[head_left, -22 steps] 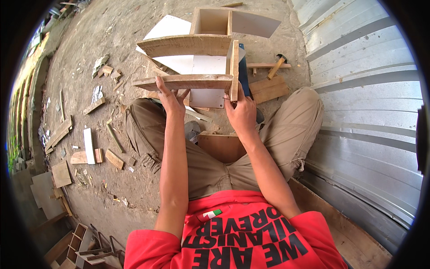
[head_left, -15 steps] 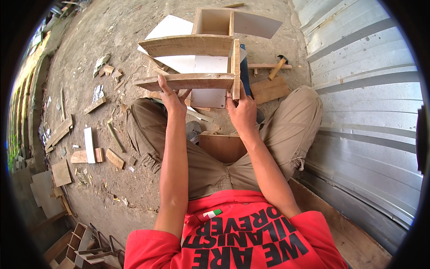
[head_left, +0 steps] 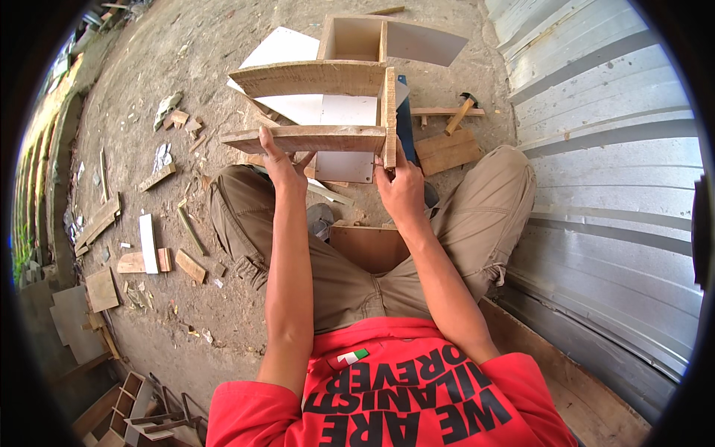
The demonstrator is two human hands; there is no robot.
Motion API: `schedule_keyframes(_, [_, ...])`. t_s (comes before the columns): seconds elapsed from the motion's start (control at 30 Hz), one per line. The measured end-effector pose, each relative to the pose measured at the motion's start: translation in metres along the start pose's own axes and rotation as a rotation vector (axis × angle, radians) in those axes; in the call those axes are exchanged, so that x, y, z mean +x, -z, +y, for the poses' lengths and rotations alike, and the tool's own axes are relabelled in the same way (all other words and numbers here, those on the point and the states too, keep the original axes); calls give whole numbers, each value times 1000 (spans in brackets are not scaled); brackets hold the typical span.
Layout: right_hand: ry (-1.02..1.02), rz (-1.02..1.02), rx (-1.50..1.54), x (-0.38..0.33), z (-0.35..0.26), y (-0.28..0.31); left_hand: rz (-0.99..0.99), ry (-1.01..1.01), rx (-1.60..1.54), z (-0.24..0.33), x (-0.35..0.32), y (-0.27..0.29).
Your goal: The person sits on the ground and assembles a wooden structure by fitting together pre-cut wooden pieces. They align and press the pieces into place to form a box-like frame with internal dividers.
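In both hands' grip, wooden frame

Wooden frame: two parallel planks joined by end board (right side), held above knees.

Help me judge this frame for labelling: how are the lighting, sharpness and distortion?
Head view: even daylight, soft shadows, no harsh glare. The wooden frame and both hands, left hand and right hand, look sharp. Fisheye bends the corrugated metal wall toward the rim, and black vignette fills the corners.
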State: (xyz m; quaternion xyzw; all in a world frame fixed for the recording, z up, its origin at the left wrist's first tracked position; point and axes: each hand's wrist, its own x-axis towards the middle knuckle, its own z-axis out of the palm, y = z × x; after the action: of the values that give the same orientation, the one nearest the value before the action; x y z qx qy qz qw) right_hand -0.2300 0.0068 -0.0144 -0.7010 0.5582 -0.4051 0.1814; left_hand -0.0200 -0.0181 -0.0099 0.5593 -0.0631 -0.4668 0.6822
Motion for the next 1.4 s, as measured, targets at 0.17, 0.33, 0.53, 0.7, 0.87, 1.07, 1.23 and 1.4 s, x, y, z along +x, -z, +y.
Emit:
schedule_keyframes(0.17, [-7, -12, 5, -1, -10, 0, -70, 27, -5, 5, 0, 11])
schedule_keyframes(0.33, [67, 5, 4, -2, -11, 0, 0, 6, -7, 5, -2, 10])
schedule_keyframes(0.53, [30, 23, 15, 1, -21, 2, -76, 5, -32, 3, 1, 17])
schedule_keyframes(0.7, [-14, -34, 94, 5, -20, 4, 13, -4, -50, 3, 2, 13])
schedule_keyframes(0.87, [2, 14, 150, 3, -21, 3, 6, -16, -71, 1, 1, 12])
schedule_keyframes(1.07, [-20, 4, 105, -1, -17, 0, -5, -30, -72, 1, 1, 11])
schedule_keyframes(1.23, [-43, -72, 149, -1, -12, 0, -96, -23, -40, 4, 4, 10])
schedule_keyframes(1.4, [-39, -64, 154, -4, -7, -5, -150, -23, -18, 7, 6, 10])
